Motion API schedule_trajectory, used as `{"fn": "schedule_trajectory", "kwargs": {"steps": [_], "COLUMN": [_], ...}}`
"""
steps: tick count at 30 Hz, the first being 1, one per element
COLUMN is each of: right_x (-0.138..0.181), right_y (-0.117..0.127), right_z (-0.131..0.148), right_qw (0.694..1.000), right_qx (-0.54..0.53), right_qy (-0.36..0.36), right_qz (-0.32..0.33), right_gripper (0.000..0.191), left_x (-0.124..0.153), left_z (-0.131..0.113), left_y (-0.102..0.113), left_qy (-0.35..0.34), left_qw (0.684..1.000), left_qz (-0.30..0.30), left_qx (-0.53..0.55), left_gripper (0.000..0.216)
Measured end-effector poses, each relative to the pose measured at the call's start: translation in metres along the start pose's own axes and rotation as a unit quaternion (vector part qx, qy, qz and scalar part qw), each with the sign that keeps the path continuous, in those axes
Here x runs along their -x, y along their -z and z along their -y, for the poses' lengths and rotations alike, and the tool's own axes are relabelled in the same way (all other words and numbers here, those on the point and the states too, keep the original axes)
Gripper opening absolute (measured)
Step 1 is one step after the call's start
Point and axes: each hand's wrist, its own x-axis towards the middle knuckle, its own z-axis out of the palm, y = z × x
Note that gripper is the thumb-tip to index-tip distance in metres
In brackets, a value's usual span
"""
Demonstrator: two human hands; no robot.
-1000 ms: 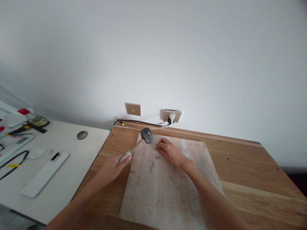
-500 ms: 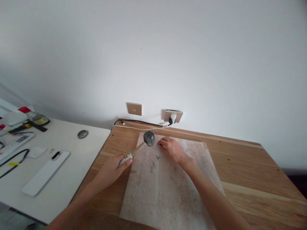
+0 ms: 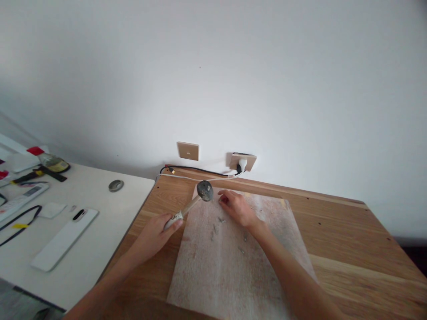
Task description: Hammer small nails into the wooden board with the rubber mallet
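My left hand (image 3: 156,231) grips the pale wooden handle of a mallet (image 3: 204,190) with a dark rubber head, raised a little above a white foam sheet (image 3: 227,266) on a wooden table (image 3: 350,249). My right hand (image 3: 236,207) rests on the sheet just right of the mallet head, fingers pinched together near the sheet's far edge; what they pinch is too small to make out. Several small metal pieces (image 3: 220,220) lie scattered on the sheet below that hand.
A white table (image 3: 86,249) adjoins on the left with a white flat device (image 3: 63,240), a remote (image 3: 20,200), black cables, a bottle (image 3: 50,162) and a round grey disc (image 3: 115,185). Two wall plates sit behind, one wall socket (image 3: 242,161) with a white plug and cables.
The mallet head dropped toward the sheet, then rose slightly again. My right hand shifted a little up the sheet toward the far edge.
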Motion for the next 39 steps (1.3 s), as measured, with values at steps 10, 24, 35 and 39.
{"fn": "schedule_trajectory", "kwargs": {"steps": [10,24,35,39], "right_x": [0.004,0.004,0.008,0.007], "right_y": [-0.008,-0.009,-0.013,-0.013], "right_z": [-0.001,0.0,0.002,0.002], "right_qw": [0.999,0.998,0.996,0.996], "right_qx": [-0.029,-0.031,-0.047,-0.046], "right_qy": [-0.02,-0.046,-0.052,-0.05], "right_qz": [-0.024,-0.042,-0.06,-0.063], "right_gripper": [0.033,0.036,0.046,0.041], "left_x": [-0.004,-0.009,-0.011,-0.014], "left_z": [-0.01,-0.012,-0.017,-0.019], "left_y": [0.0,-0.004,-0.005,-0.005], "left_qy": [-0.012,-0.009,-0.008,-0.013], "left_qw": [1.0,1.0,1.0,0.999], "left_qz": [-0.01,0.004,0.012,0.015], "left_qx": [-0.007,-0.028,-0.022,-0.032], "left_gripper": [0.047,0.048,0.048,0.047]}}
